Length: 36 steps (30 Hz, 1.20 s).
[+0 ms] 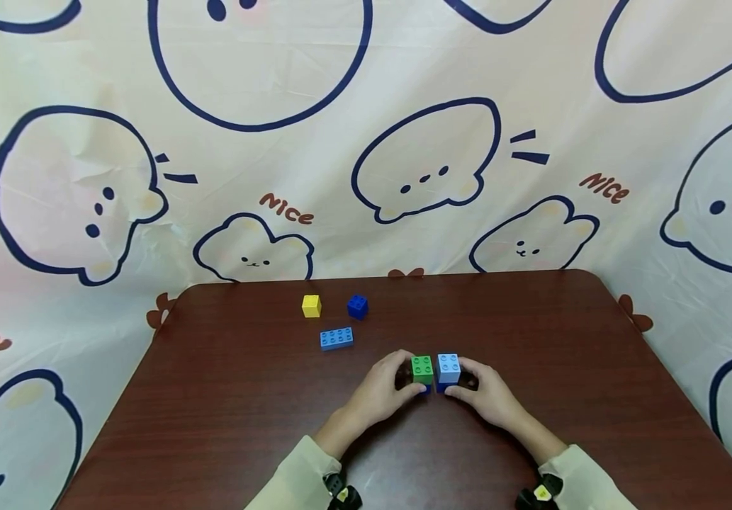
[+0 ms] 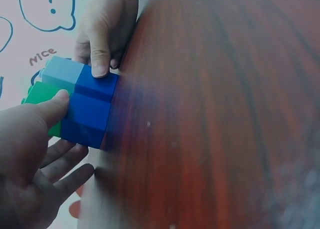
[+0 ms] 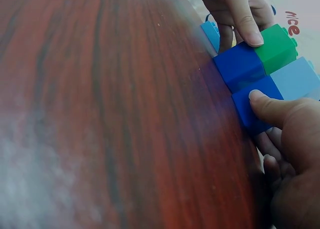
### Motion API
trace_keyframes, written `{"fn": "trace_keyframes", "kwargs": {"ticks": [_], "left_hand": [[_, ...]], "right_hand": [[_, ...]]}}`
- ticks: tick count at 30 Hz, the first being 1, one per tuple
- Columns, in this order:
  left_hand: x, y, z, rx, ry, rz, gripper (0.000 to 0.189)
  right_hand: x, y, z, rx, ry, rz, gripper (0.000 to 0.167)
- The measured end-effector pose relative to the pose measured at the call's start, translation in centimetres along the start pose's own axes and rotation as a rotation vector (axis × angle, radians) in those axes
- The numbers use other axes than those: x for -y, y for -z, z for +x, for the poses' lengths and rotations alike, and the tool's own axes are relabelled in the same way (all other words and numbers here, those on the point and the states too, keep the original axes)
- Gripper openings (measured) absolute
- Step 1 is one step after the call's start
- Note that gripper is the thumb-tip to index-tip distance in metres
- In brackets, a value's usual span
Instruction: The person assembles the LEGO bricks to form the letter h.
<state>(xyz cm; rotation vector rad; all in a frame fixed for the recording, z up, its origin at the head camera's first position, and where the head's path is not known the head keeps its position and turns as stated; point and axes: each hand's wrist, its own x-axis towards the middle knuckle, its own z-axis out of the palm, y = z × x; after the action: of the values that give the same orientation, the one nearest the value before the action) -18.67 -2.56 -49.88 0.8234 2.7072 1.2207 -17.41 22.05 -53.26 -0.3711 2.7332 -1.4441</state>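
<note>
One yellow block (image 1: 311,307), one green block (image 1: 422,369), two lighter-blue blocks (image 1: 336,338) (image 1: 448,367), three dark-blue blocks (image 1: 358,307) (image 3: 239,66) (image 3: 245,110), two hands (image 1: 381,387) (image 1: 493,398)

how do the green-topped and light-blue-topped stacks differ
The green-topped studded block stack is in the left hand; the light-blue-topped studded block stack is in the right hand. The former's top is green, the latter's light blue. Both have dark blue lower blocks.
</note>
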Motion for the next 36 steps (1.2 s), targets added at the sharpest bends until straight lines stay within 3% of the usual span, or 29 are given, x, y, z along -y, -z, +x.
{"fn": "trace_keyframes", "kwargs": {"ticks": [22,28,32,36], "left_hand": [[0.1,0.5,-0.2,0.012,0.031,-0.026,0.056],[0.7,1.9,-1.0,-0.015,0.003,-0.081,0.051],[1.6,3.3,-1.4,-0.079,-0.036,-0.099,0.045],[2.3,4.8,-1.9,-0.142,-0.019,-0.102,0.042]], "right_hand": [[0.2,-0.1,-0.1,-0.006,0.007,0.002,0.051],[0.3,-0.2,-0.1,-0.004,-0.005,0.017,0.051],[0.4,-0.1,-0.1,-0.008,-0.006,0.023,0.051],[0.3,-0.1,-0.1,-0.009,-0.005,0.02,0.051]]}}
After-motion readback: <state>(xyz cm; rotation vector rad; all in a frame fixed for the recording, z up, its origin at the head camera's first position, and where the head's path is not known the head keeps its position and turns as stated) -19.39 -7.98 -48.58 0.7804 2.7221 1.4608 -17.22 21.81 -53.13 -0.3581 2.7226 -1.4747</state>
